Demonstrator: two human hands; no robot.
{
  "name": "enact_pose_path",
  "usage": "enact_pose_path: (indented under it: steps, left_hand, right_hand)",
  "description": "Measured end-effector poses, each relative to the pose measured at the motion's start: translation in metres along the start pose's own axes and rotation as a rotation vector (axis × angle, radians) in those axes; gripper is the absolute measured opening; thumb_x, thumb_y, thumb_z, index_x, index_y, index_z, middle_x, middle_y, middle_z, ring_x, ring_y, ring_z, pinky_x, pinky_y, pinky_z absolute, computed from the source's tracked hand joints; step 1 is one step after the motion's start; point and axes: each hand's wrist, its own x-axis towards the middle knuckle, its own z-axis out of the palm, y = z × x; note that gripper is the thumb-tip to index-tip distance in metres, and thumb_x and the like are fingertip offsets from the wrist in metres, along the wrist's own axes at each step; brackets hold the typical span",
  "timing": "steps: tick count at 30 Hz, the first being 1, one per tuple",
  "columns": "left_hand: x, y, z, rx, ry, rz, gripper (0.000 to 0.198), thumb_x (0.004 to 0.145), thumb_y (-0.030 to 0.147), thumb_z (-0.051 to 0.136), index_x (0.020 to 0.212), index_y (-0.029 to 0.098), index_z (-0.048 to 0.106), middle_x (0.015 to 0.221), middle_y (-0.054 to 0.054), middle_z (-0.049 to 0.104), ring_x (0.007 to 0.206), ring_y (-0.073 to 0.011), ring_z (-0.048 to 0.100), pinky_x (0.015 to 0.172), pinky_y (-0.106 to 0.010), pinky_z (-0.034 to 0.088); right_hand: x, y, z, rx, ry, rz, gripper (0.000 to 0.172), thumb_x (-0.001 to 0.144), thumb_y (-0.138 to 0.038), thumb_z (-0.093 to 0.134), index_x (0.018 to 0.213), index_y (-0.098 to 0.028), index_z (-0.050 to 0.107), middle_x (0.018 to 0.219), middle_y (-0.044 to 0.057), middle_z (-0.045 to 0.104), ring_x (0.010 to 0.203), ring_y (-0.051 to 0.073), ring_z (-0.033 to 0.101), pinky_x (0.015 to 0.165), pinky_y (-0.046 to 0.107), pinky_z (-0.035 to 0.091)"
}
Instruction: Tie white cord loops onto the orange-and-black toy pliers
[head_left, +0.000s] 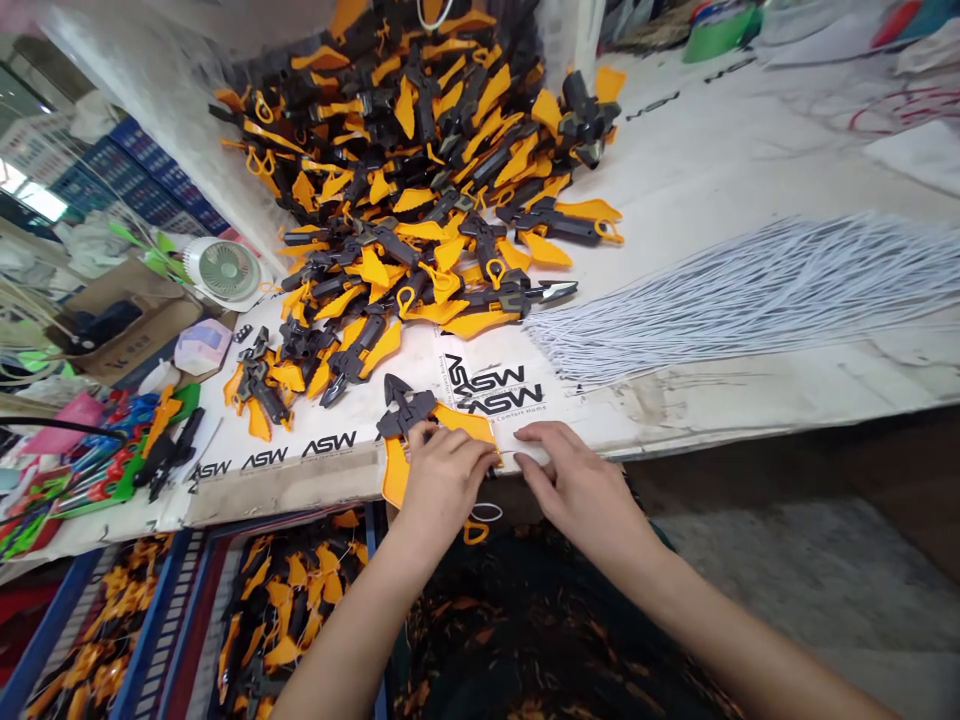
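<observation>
Left hand (pixel 442 480) on the table (pixel 697 180) edge, fingers curled closed over one black-and-orange plastic clip (pixel 405 410); right hand (pixel 574 475) open, fingers flat just beside it, holding nothing; one heap of similar clips (pixel 397 200) beyond, near one bundle of white cords (pixel 750 300)

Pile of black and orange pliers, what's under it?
The pliers lie on a white sheet printed ASW. The pile hides the sheet beneath, so nothing lower can be seen.

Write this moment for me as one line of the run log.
left hand: on black-and-orange pliers | right hand: at bench edge | beyond: pile of pliers
</observation>
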Motion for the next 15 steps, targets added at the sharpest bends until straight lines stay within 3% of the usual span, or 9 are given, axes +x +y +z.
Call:
enact_pose_path:
  steps: [4, 7, 9, 12, 13, 15]
  left_hand:
    - [-0.001, -0.002, 0.001, -0.076, -0.018, -0.039, 0.018, 0.097, 0.031, 0.058, 0.089, 0.024, 0.073, 0.084, 0.001, 0.074, 0.084, -0.0163, 0.065, 0.097, -0.041, 0.032]
    - [-0.004, -0.004, -0.003, -0.111, -0.055, -0.031, 0.024, 0.1, 0.026, 0.049, 0.095, 0.023, 0.073, 0.087, 0.0, 0.074, 0.087, -0.0168, 0.064, 0.099, -0.041, 0.032]
    - [-0.006, -0.005, -0.004, -0.138, -0.074, -0.024, 0.026, 0.101, 0.024, 0.047, 0.1, 0.022, 0.072, 0.089, -0.001, 0.073, 0.088, -0.0168, 0.064, 0.1, -0.041, 0.032]
    - [-0.008, -0.007, -0.004, -0.153, -0.092, -0.002, 0.026, 0.101, 0.026, 0.047, 0.105, 0.022, 0.072, 0.09, -0.002, 0.072, 0.088, -0.0173, 0.063, 0.102, -0.041, 0.032]
    - [-0.008, -0.008, -0.004, -0.148, -0.095, 0.004, 0.026, 0.101, 0.026, 0.046, 0.106, 0.021, 0.071, 0.09, -0.002, 0.071, 0.088, -0.0176, 0.062, 0.102, -0.042, 0.032]
    - [-0.008, -0.008, -0.004, -0.133, -0.104, 0.017, 0.026, 0.101, 0.026, 0.046, 0.107, 0.022, 0.071, 0.089, -0.003, 0.07, 0.088, -0.018, 0.061, 0.103, -0.043, 0.031]
  right_hand:
    - [0.011, -0.002, -0.002, -0.191, -0.141, -0.116, 0.024, 0.099, -0.023, 0.043, 0.098, -0.02, 0.067, 0.104, 0.006, 0.066, 0.059, 0.014, 0.063, 0.044, 0.024, 0.037]
    - [0.018, 0.003, -0.01, -0.175, -0.157, -0.081, 0.021, 0.097, -0.024, 0.043, 0.092, -0.018, 0.062, 0.098, 0.007, 0.066, 0.059, 0.015, 0.062, 0.045, 0.026, 0.037]
    - [0.022, 0.012, -0.021, -0.025, -0.008, 0.07, 0.015, 0.094, -0.027, 0.046, 0.093, -0.019, 0.059, 0.1, 0.008, 0.067, 0.062, 0.017, 0.063, 0.05, 0.027, 0.043]
    - [0.027, 0.027, -0.039, 0.455, 0.338, 0.4, 0.013, 0.093, -0.035, 0.051, 0.093, -0.022, 0.054, 0.102, 0.007, 0.068, 0.062, 0.016, 0.062, 0.053, 0.028, 0.048]
    - [0.028, 0.03, -0.043, 0.64, 0.409, 0.475, 0.015, 0.093, -0.037, 0.053, 0.091, -0.022, 0.052, 0.098, 0.007, 0.069, 0.062, 0.016, 0.063, 0.053, 0.028, 0.05]
    - [0.03, 0.029, -0.047, 0.904, 0.432, 0.522, 0.021, 0.091, -0.042, 0.057, 0.086, -0.023, 0.049, 0.086, 0.004, 0.067, 0.063, 0.016, 0.063, 0.055, 0.027, 0.052]
